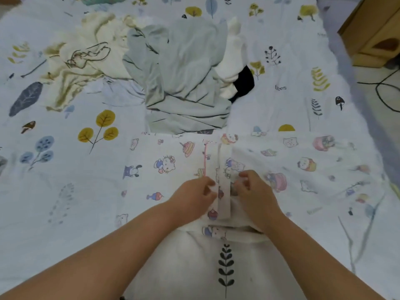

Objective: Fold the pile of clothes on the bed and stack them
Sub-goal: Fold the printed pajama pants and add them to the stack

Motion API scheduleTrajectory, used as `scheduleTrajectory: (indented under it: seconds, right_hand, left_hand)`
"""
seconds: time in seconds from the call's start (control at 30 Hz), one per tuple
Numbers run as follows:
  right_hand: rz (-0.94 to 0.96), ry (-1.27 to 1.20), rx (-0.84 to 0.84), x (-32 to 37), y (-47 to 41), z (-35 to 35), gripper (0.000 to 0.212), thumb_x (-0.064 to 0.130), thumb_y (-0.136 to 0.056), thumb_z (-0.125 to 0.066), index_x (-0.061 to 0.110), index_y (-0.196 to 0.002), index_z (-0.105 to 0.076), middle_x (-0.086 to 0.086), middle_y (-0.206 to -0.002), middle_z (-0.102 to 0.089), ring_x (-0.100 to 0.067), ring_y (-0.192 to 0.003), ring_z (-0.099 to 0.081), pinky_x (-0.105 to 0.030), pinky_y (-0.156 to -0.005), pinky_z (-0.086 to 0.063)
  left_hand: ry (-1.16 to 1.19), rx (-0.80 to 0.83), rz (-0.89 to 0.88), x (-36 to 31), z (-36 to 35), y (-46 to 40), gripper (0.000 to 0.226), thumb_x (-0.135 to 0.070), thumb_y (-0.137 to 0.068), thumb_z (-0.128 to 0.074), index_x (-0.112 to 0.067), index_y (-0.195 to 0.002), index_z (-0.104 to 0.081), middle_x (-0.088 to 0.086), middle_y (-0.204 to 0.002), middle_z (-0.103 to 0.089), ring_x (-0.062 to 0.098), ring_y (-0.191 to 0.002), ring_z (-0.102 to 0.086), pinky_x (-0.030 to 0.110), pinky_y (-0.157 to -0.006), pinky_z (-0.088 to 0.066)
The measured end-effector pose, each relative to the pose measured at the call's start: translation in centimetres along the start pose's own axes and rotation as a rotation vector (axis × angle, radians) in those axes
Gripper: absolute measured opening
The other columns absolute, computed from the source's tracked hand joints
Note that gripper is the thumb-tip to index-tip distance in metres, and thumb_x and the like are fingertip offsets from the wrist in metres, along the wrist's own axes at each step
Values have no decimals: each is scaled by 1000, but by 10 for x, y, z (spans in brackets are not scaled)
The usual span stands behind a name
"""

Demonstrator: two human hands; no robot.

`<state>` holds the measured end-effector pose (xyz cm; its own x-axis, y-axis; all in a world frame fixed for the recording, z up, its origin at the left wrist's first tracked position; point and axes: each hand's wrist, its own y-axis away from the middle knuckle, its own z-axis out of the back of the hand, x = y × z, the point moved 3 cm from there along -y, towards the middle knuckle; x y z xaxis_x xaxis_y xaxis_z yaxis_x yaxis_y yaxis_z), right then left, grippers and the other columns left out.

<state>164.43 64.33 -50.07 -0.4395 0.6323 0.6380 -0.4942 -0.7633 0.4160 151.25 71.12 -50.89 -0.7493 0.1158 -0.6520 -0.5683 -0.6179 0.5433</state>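
A: Biggest first?
B: Bed (65, 169), under a leaf-print sheet. Then a cartoon-print garment (292, 161) spread flat across the near middle and right.
A: And the pile of clothes (173, 68)?
B: Far middle, unfolded: a pale green garment (184, 83) heaped on top, a cream garment (91, 53) to its left, something white (231, 59) and something black (244, 83) at its right edge.
A: Smaller?
B: Left hand (194, 195) and right hand (255, 191), close together at the garment's centre front. Each pinching an edge of the placket strip (224, 191) between thumb and curled fingers; probably fastening or aligning it.
A: Risks from here?
B: Likely a skewed front if one edge slips, leaving a lopsided fold. Possibly wrinkles trapped underneath by tugging. Pile close behind, so its near hem could get caught in a fold.
A: Containers?
B: None visible. Only a wooden cabinet (372, 31) far right, contents hidden.
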Motion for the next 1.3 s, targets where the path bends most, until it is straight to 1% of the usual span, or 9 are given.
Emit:
scheduleTrajectory:
  seconds: [0.13,0.27,0.43,0.6,0.73,0.83,1.0,1.17,1.3]
  right_hand:
    - [-50,-174,-4,9,-10,-32,50,38,-92,-50,16,-134,-33,-3,-120,-53,-19,-104,-51,-31,-89,-40]
    - [-99,0,120,20,-20,-64,88,33,-85,-63,19,-148,-3,-15,-142,-27,-28,-126,-38,-35,-101,-35]
    - [110,280,-131,24,-34,-52,78,11,-89,-51,24,-148,-2,-13,-136,-30,-25,-118,-38,-30,-98,-33]
    - [172,612,-58,4,-30,-66,77,44,-97,-31,30,-136,35,-10,-151,28,-30,-142,16,-50,-114,-1]
    - [173,703,160,-12,-32,-78,67,52,-97,-20,32,-143,24,-8,-150,34,-32,-140,26,-54,-112,7]
    - [217,683,47,-2,-28,-70,65,46,-98,-28,22,-150,3,-12,-152,28,-32,-141,22,-51,-114,3]
    - [271,505,-87,-11,-9,-33,39,29,-96,-38,17,-133,-43,-9,-144,-34,-24,-132,-30,-36,-109,-24]
    - [151,614,-151,-66,-4,27,38,23,-96,-37,17,-132,-46,-3,-137,-41,-20,-125,-38,-31,-99,-33]
    - [-122,581,-299,-104,-1,75,28,22,-93,-42,11,-116,-53,-9,-118,-49,-25,-109,-42,-33,-81,-33]
  left_hand:
    - [-119,-344,-46,18,15,2,28,-10,-90,-47,-15,-114,-59,2,-114,-60,15,-104,-53,18,-83,-35]
    - [-268,-398,-28,35,27,-3,39,-7,-87,-49,-13,-126,-52,6,-130,-50,22,-119,-45,25,-98,-32]
    - [-446,-564,-148,44,31,-9,52,-6,-83,-61,1,-133,-47,25,-141,-40,39,-130,-38,45,-105,-32]
    - [-694,-273,187,99,20,-18,64,-48,-97,-16,-22,-147,15,4,-157,14,28,-145,7,47,-115,-3]
    - [-779,-229,253,102,21,-18,67,-52,-95,-13,-24,-144,22,5,-157,16,32,-144,9,51,-114,-4]
    - [-715,-296,160,74,21,-21,63,-45,-96,-24,-17,-149,-3,10,-157,3,31,-144,-1,48,-114,-8]
    - [-577,-260,-187,14,-8,-21,58,-31,-95,-42,-12,-146,-24,14,-155,-16,26,-141,-19,37,-113,-18]
    - [-586,-189,-282,-33,-47,-28,52,-31,-96,-38,-17,-145,-26,9,-156,-13,22,-142,-15,35,-115,-18]
    - [-714,-31,-187,-52,-80,-37,53,-34,-97,-32,-19,-146,-18,7,-158,1,30,-144,3,51,-115,-7]
